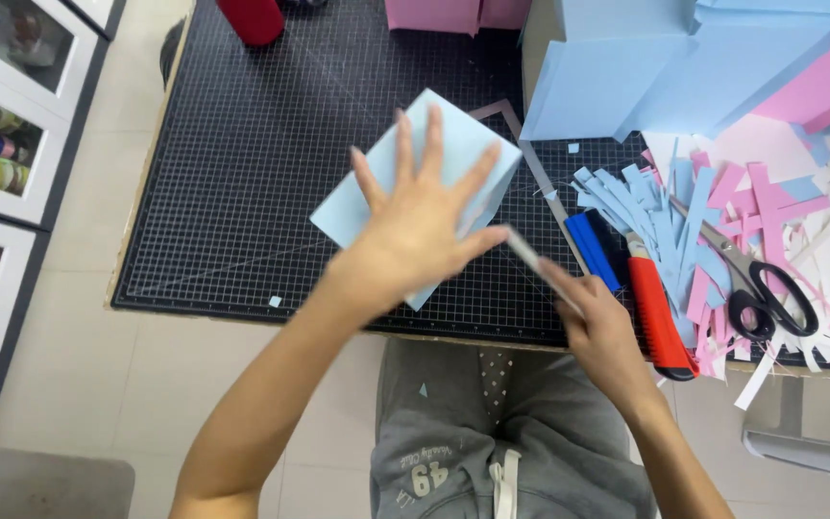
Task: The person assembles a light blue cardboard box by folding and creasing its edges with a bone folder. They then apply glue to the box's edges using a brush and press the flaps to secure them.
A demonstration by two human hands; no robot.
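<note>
Light blue folded paper piece (pixel 453 144) is lying tilted on the black gridded cutting mat (pixel 242 192), near mat centre. Left hand (pixel 415 226) is pressing flat on it, fingers spread wide, covering its lower half, so the near edge is hidden. Right hand (pixel 598 322) is closing around a thin grey blurred tool (pixel 530 258), too smeared to tell what kind; its tip is sitting just beside the paper's right edge and the left thumb. Metal ruler (pixel 535 163) is lying at an angle just right of the paper. Further right: blue marker (pixel 593 248), red utility knife (pixel 655 312), black-handled scissors (pixel 756 279) lying on a heap of blue, pink and white paper strips (pixel 713 207). Larger blue sheets (pixel 626 86) and pink sheets (pixel 444 13) are sitting along the top, cut off by the frame. Red cylinder (pixel 252 19) at the top edge, only partly visible. White glass-front cabinet (pixel 2 135) at left is holding small jars, hard to make out.
</note>
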